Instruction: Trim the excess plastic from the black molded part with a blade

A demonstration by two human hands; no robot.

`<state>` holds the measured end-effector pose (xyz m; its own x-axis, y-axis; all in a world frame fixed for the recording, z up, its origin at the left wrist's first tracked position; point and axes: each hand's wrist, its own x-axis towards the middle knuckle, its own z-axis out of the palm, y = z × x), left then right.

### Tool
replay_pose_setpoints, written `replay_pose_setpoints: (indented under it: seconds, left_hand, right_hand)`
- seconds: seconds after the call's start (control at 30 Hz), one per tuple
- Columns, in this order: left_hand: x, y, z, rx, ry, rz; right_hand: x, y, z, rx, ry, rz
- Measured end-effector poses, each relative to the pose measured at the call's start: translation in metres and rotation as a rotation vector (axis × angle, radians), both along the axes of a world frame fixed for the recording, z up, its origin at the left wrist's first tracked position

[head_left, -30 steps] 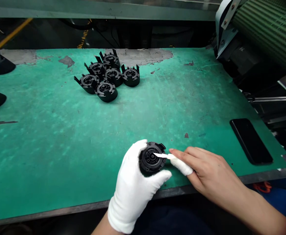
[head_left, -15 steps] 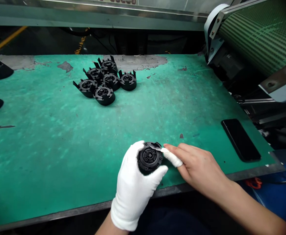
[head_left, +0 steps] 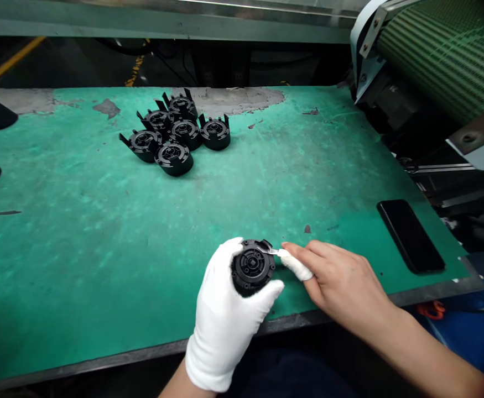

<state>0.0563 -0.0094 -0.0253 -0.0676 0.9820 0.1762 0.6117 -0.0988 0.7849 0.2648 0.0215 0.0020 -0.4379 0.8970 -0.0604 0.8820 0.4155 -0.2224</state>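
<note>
Beyond, black housings [head_left: 174, 161]; rightward, phone [head_left: 410, 235]; left hand [head_left: 224, 312] gripping round part [head_left: 251, 266], right hand [head_left: 341, 276] blade [head_left: 272, 251].

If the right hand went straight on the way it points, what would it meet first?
Probably the black round part in the left hand; the blade held by the right hand overlaps its upper rim in view, though depth leaves contact unclear.

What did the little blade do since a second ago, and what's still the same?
The blade in the right hand moved from the middle of the round black part to its far right rim. Nothing was let go. The gloved left hand still holds the part; the clustered black parts and phone stayed put.
</note>
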Motion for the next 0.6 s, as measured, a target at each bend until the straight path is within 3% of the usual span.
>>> replay_pose_setpoints:
  seconds: [0.1,0.27,0.43,0.6]
  left_hand:
    - [0.0007,0.0000,-0.0020,0.020,0.000,0.009]
    - [-0.0009,-0.0036,-0.0066,0.094,0.088,-0.067]
    - [-0.0008,-0.0058,-0.0030,0.159,0.101,-0.142]
    - [0.0045,-0.0096,-0.0016,0.031,0.021,-0.067]
  right_hand:
    - [0.0005,0.0038,0.0016,-0.072,0.079,-0.028]
    - [0.0006,0.0042,0.0087,-0.364,0.527,-0.100]
    - [-0.0023,0.0002,0.0052,-0.436,0.686,-0.190]
    - [-0.0025,-0.0028,0.0016,-0.469,0.758,-0.231]
